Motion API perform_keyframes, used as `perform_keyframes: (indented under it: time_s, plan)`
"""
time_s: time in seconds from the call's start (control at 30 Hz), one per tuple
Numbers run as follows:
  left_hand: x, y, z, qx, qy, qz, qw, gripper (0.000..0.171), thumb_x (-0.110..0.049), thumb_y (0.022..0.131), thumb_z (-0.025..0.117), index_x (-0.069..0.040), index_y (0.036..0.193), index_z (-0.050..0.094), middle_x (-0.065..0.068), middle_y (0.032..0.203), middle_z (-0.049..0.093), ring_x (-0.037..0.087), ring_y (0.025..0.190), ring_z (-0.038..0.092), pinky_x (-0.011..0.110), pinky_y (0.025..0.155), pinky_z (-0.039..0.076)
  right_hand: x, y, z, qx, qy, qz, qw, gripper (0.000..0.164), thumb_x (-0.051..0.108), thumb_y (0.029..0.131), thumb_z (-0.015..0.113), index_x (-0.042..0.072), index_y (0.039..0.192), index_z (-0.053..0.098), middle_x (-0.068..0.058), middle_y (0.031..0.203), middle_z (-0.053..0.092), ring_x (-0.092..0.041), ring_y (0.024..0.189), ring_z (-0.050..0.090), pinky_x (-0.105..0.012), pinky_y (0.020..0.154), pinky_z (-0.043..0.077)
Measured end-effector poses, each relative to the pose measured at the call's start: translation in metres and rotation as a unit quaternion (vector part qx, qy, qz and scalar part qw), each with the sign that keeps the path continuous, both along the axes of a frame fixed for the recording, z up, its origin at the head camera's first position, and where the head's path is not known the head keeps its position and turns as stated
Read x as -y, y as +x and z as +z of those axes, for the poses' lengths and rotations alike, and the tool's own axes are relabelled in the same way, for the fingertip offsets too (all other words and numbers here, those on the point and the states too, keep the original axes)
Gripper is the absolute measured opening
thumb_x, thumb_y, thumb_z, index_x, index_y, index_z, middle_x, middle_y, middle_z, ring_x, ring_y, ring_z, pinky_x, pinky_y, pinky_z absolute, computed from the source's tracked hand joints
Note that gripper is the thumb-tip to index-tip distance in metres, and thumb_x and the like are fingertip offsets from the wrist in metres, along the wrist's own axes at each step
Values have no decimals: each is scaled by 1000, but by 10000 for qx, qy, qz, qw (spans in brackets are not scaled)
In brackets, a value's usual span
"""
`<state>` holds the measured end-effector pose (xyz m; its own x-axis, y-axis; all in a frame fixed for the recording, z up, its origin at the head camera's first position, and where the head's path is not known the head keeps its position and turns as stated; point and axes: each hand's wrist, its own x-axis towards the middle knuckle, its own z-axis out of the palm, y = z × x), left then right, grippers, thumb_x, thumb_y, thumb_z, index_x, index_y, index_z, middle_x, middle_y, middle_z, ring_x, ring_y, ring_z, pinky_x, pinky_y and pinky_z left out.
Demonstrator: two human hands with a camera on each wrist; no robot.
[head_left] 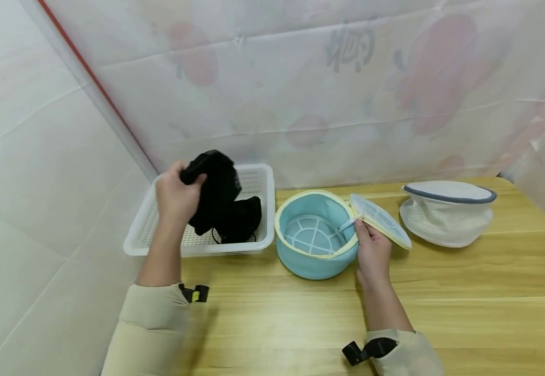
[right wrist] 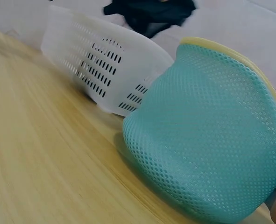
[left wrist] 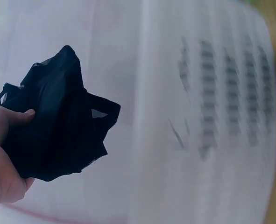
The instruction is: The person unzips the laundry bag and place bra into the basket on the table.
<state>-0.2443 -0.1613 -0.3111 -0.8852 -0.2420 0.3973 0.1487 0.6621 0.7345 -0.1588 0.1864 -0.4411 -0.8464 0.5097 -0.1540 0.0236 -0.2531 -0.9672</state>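
My left hand grips a bunched black cloth garment above a white basket. In the left wrist view the thumb lies over the black garment, and a strap-like loop shows at its side. Another black cloth piece with a thin cord lies in the basket. My right hand pinches the yellow-trimmed rim of a round blue mesh laundry bag, beside its zipper. The bag stands upright with its lid folded out to the right. Much of my right hand is out of its wrist view.
A white mesh laundry bag with a grey rim stands at the right on the wooden table. Patterned sheeting hangs behind the table and along its left side. The basket stands against the back sheeting, left of the blue bag.
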Motion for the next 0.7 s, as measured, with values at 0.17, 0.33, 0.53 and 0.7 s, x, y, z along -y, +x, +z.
perform_keyframes:
  time_s: [0.17, 0.33, 0.53, 0.7]
  plan:
    - [39, -7, -18, 616, -47, 326, 9976, 24, -18, 89, 73, -2, 98, 57, 18, 109, 67, 34, 105, 62, 49, 93, 51, 0, 1, 3, 52, 73, -1, 10000, 51, 33, 96, 63, 0, 134, 58, -7, 139, 58, -12, 131, 50, -17, 104, 44]
    - [61, -12, -35, 1243, -211, 397, 9912, 39, -25, 90, 71, -1, 117, 56, 19, 127, 61, 38, 120, 56, 53, 101, 46, -2, 1, 3, 117, 116, -4, 9999, 51, 34, 96, 63, 0, 134, 58, -7, 139, 58, -12, 131, 50, -17, 104, 45]
    - [75, -19, -47, 2012, -632, 90, 9775, 60, -35, 94, 64, 1, 138, 45, 25, 139, 52, 43, 126, 50, 57, 102, 45, -1, 0, 2, 213, 73, 84, 9997, 53, 36, 95, 63, 1, 135, 58, -6, 140, 57, -12, 132, 49, -17, 104, 44]
    - [82, -17, -56, 3259, -2015, -437, 9226, 75, -37, 97, 60, 8, 148, 28, 33, 146, 40, 51, 128, 44, 62, 100, 43, 2, 1, 2, 225, 53, 111, 9997, 53, 36, 96, 63, 1, 135, 58, -6, 140, 57, -11, 132, 49, -16, 104, 44]
